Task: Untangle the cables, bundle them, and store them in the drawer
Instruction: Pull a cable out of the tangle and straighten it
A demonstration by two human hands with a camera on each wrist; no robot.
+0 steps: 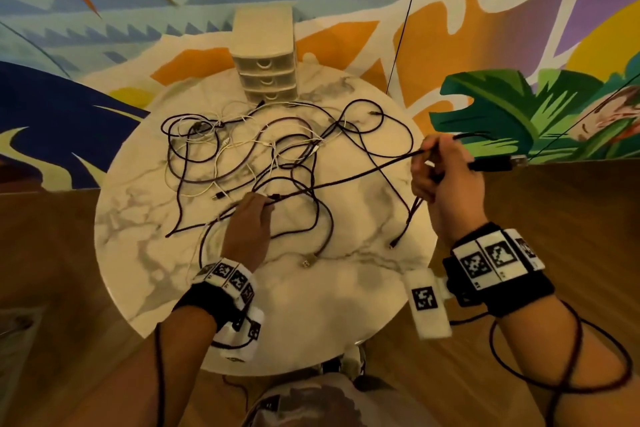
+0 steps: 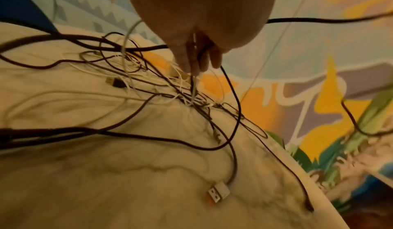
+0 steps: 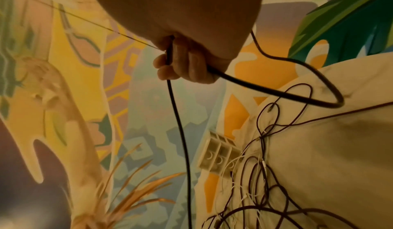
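One black cable (image 1: 360, 176) runs taut and straight from the left hand (image 1: 247, 224), low on the round worktop (image 1: 346, 288), up and rightward to the right hand (image 1: 446, 177), raised past the worktop's right edge. Right fingers (image 3: 170, 71) are curled round this cable; its USB plug (image 1: 517, 160) juts beyond the fist. Left fingers (image 2: 191, 61) pinch strands at the near edge of the tangle (image 1: 277, 149), which lies just beyond them. The cable's long axis points at that knot, so freeing probably means drawing rightward. The drawer unit (image 1: 265, 55) stands at the far edge.
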